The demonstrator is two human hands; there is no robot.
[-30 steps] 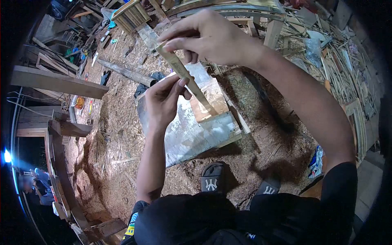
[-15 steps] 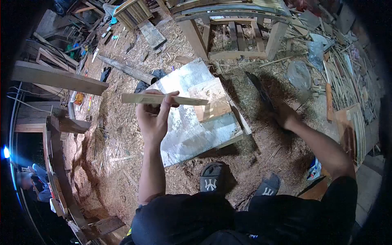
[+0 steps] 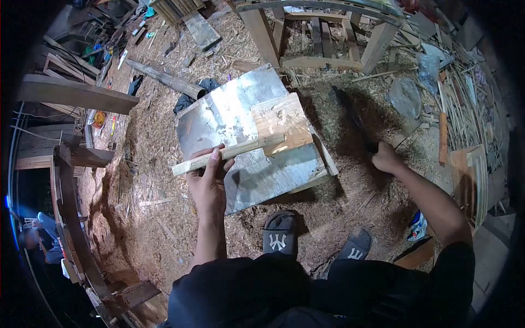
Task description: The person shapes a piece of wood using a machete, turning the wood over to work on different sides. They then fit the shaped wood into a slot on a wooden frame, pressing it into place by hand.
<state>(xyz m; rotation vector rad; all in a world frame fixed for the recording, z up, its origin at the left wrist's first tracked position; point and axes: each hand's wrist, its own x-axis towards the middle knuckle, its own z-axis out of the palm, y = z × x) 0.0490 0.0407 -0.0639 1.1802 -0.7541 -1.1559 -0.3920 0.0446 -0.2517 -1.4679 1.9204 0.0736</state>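
Note:
My left hand (image 3: 210, 172) grips a pale strip of wood (image 3: 240, 147) between thumb and fingers. The strip slants up to the right, its far end over a square wooden block (image 3: 281, 121). That block lies on a paint-worn board (image 3: 219, 117) low over the ground. Off to the right, my right hand (image 3: 387, 158) is closed round the handle of a machete (image 3: 350, 112), whose long dark blade points up and away from me. The handle is mostly hidden by the fingers.
Wood shavings (image 3: 147, 180) cover the ground. A wooden frame (image 3: 322, 63) stands beyond the board, and a log (image 3: 167, 79) lies to its left. Thin offcuts (image 3: 465, 104) and a plastic bag (image 3: 406, 98) are at right. A person (image 3: 46, 240) is at far left.
My left hand has lowered slightly, and the wood strip has gone from nearly level to slanting, its left end now lower. My right hand still holds the machete out to the side.

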